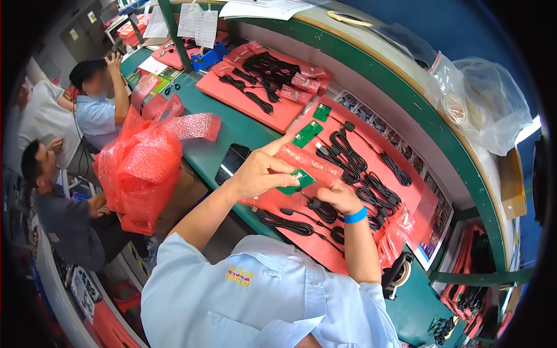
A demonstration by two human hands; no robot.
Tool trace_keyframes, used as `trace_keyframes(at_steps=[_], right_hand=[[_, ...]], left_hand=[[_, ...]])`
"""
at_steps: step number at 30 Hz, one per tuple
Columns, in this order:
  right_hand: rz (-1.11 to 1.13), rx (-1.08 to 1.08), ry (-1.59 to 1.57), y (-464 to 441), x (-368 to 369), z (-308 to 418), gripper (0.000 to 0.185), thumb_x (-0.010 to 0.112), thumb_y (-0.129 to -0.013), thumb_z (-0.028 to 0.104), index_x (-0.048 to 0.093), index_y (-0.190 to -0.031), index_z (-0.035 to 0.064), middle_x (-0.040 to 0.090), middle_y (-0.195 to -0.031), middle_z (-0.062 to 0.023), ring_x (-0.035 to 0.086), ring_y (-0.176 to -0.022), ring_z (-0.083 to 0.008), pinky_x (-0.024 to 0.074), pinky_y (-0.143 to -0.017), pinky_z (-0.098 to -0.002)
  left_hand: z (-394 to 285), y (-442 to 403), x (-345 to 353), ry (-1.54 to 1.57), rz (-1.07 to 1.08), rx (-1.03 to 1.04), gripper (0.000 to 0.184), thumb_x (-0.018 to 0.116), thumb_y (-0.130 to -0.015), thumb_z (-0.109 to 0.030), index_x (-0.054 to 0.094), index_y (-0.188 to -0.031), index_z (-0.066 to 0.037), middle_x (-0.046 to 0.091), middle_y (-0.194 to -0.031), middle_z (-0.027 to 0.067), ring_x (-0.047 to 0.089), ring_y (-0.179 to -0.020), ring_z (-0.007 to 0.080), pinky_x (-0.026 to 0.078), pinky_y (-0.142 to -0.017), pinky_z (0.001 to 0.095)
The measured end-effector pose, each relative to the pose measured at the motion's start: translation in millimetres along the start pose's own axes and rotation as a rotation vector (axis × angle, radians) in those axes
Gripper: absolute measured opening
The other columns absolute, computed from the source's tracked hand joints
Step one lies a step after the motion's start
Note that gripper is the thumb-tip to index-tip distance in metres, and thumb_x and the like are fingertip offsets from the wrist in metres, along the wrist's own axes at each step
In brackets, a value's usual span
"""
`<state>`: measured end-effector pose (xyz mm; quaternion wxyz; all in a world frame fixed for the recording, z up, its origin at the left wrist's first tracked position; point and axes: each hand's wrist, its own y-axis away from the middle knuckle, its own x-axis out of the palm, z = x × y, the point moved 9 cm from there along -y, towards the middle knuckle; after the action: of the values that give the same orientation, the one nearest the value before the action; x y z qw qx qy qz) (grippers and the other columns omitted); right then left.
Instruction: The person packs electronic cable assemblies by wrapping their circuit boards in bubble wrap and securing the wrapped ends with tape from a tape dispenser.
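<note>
A small green circuit board (297,181) is pinched between the thumb and fingers of my left hand (264,169). My right hand (341,198), with a blue band at its wrist, is closed on the red bubble wrap (310,163) that spans both hands behind the board. Its fingertips are partly hidden by the wrap. Under my hands lies a pink foam sheet (400,156) bearing several coiled black cables (346,152). More green boards (307,133) lie along its far left edge. Another black cable (284,223) rests on the near side.
Left of me, a big bundle of red bubble wrap (139,168) stands beside the green bench (200,152). A black phone (233,163) lies there. Further back, cables cover another pink foam stack (255,104). A tape dispenser (398,274) sits at right. Other people (98,104) are at left.
</note>
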<state>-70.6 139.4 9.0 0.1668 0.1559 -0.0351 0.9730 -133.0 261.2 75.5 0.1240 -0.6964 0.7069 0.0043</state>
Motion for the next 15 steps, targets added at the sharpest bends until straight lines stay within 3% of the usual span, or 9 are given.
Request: trace_keyframes(at_steps=[2,4,5,8,9,12,15], right_hand=[[0.045,-0.074,0.106,0.2,3.3,8.4,0.052,0.065,-0.086,0.010,0.044,-0.133,0.0054,0.059,-0.111,-0.0009,0.060,-0.082,-0.0100,0.0495,-0.071,-0.0240],[-0.027,0.048,0.058,-0.2,-5.2,-1.6,0.056,0.067,-0.083,0.006,0.043,-0.134,0.0047,0.060,-0.109,-0.0012,0.059,-0.079,-0.0086,0.0491,-0.065,-0.0230],[-0.063,0.110,0.032,0.0,-8.2,-5.9,0.059,0.068,-0.082,0.003,0.042,-0.134,0.0044,0.060,-0.108,-0.0014,0.059,-0.078,-0.0080,0.0488,-0.062,-0.0225],[-0.077,0.101,0.060,0.5,-5.8,2.6,0.063,0.068,-0.080,0.001,0.039,-0.136,0.0040,0.060,-0.108,-0.0019,0.059,-0.078,-0.0081,0.0490,-0.060,-0.0229],[-0.083,0.096,0.076,0.1,-4.6,6.7,0.065,0.068,-0.079,-0.001,0.038,-0.136,0.0038,0.060,-0.108,-0.0022,0.059,-0.079,-0.0081,0.0491,-0.059,-0.0230],[-0.076,0.070,0.136,-0.3,0.1,18.0,0.067,0.068,-0.078,-0.003,0.037,-0.137,0.0036,0.059,-0.110,-0.0022,0.058,-0.079,-0.0075,0.0485,-0.060,-0.0222],[-0.072,0.039,0.146,3.1,6.0,28.8,0.070,0.068,-0.076,-0.006,0.036,-0.137,0.0032,0.057,-0.115,-0.0034,0.058,-0.083,-0.0077,0.0487,-0.062,-0.0220]], left_hand=[[6.9,-4.0,-3.7,0.023,-0.092,0.044,0.028,0.075,-0.074,-0.012,0.069,-0.100,-0.004,0.032,-0.145,0.0208,0.041,-0.127,0.0239,0.034,-0.104,0.0389],[11.0,-5.0,-13.7,0.068,-0.262,0.130,0.039,0.073,-0.078,-0.010,0.062,-0.113,0.001,0.045,-0.138,0.0179,0.054,-0.114,0.0163,0.043,-0.096,0.0345],[14.3,-5.8,-13.0,0.068,-0.264,0.127,0.039,0.073,-0.078,-0.010,0.062,-0.113,0.001,0.045,-0.138,0.0179,0.054,-0.114,0.0163,0.043,-0.096,0.0345],[70.5,5.4,-17.8,0.847,-0.523,-0.279,0.052,0.066,-0.087,-0.017,0.046,-0.130,0.001,0.051,-0.130,0.0148,0.059,-0.107,0.0184,0.049,-0.090,0.0366],[73.5,7.4,-18.7,0.846,-0.528,-0.281,0.052,0.066,-0.087,-0.017,0.046,-0.130,0.001,0.051,-0.130,0.0148,0.059,-0.107,0.0184,0.049,-0.090,0.0366],[66.1,5.9,22.0,1.285,-0.086,-0.337,0.051,0.057,-0.093,-0.026,0.039,-0.134,-0.001,0.054,-0.124,0.0142,0.059,-0.106,0.0220,0.049,-0.091,0.0391],[52.6,10.6,30.3,1.297,-0.079,-0.333,0.042,0.052,-0.096,-0.026,0.045,-0.128,0.001,0.058,-0.119,0.0129,0.060,-0.105,0.0221,0.050,-0.090,0.0382]])
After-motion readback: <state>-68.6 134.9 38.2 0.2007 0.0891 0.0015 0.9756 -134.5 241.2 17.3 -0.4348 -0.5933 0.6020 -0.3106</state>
